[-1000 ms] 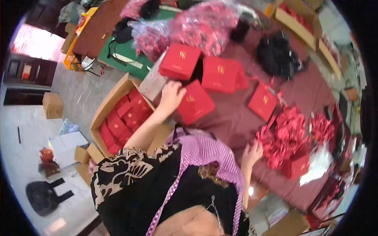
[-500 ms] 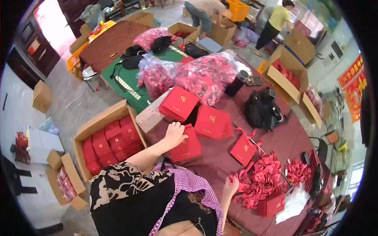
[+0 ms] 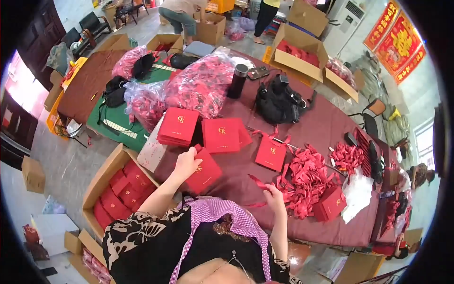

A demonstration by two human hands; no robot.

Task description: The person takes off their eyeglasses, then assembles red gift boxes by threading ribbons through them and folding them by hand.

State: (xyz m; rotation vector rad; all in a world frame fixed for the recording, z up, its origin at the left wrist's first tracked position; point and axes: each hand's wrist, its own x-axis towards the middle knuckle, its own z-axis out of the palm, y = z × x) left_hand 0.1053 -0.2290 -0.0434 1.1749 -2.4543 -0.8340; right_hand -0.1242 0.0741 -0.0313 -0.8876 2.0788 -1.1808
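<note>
My left hand (image 3: 187, 164) is closed on the upper left edge of a red square card box (image 3: 204, 171) near the table's front edge. Pinched in my right hand (image 3: 274, 195) is a red ribbon (image 3: 257, 181), left of a heap of red ribbons (image 3: 307, 180). Two stacks of red boxes stand beyond my left hand, one at the left (image 3: 178, 125) and one beside it (image 3: 222, 135). Another red box (image 3: 271, 153) with gold lettering lies behind the ribbon heap, and one more (image 3: 329, 203) sits at its right.
An open carton (image 3: 90, 203) of red boxes stands left of the table (image 3: 236, 189). Plastic bags of red items (image 3: 201, 85), a black bottle (image 3: 237, 81) and a black bag (image 3: 283, 100) lie farther back. Two people (image 3: 182, 19) are partly visible beyond.
The view has swung to the right and upward. My right hand has come up from the heap's edge with a ribbon, and my left hand now grips the front box's edge.
</note>
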